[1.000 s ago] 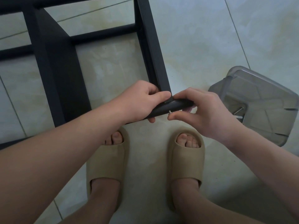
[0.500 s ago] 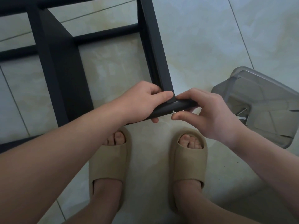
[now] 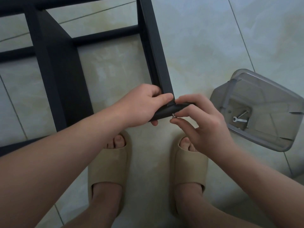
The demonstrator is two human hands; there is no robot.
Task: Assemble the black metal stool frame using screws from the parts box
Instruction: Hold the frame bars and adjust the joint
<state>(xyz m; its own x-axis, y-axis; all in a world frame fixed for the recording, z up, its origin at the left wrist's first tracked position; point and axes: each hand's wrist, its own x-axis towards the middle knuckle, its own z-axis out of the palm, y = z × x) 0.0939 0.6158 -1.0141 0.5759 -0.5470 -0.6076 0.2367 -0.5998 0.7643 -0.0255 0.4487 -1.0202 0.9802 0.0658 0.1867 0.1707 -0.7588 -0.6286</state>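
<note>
The black metal stool frame [image 3: 154,51] stands on the tiled floor, its legs and crossbars filling the upper left. My left hand [image 3: 144,104] grips a black bar [image 3: 164,112] held against the near end of the frame's right leg. My right hand [image 3: 195,119] pinches a small silver screw [image 3: 173,115] at the underside of that bar, thumb on top of the bar's end. The screw's shank is partly hidden in the bar.
A clear grey plastic parts box [image 3: 263,111] sits on the floor at the right, holding a small flat wrench [image 3: 238,120] and a bolt [image 3: 242,114]. My two feet in beige slides [image 3: 108,165] stand just below the hands.
The hands and bar stay together at the leg's end. My right fingers have shifted slightly around the screw; the view has drifted a little.
</note>
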